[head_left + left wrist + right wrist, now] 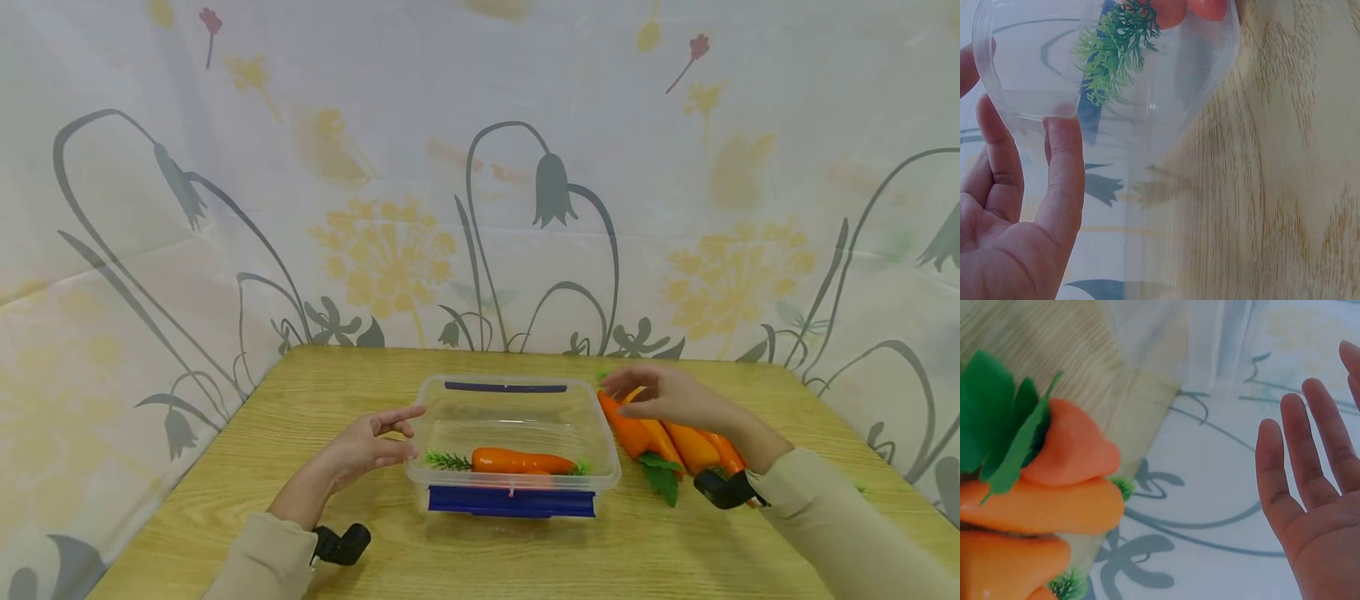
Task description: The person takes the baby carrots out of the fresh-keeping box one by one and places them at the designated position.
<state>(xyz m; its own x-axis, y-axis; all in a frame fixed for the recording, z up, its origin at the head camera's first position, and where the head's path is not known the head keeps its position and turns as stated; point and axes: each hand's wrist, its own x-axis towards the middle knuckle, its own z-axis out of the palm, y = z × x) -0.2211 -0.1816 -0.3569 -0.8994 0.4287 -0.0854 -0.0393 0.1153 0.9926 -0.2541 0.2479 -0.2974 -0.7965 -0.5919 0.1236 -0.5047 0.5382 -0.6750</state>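
A clear plastic food container [515, 481] with blue clips stands on the table, its open top facing up. Inside, along its near wall, lies a toy carrot [517, 460] with feathery green tops; another orange-red piece shows beneath it. My left hand [360, 450] is at the container's left side, thumb and index apart, fingertips right at the rim [997, 94]. My right hand [667, 398], fingers extended and holding nothing, hovers over the far end of a pile of toy carrots [633, 433] right of the container. Green leaves [660, 479] stick out from the pile's near end.
The wooden table [352, 375] ends at the back against a hanging cloth [510, 275] printed with flowers. A black wrist camera [343, 543] is strapped to the left wrist, and another [723, 490] to the right, close to the carrots.
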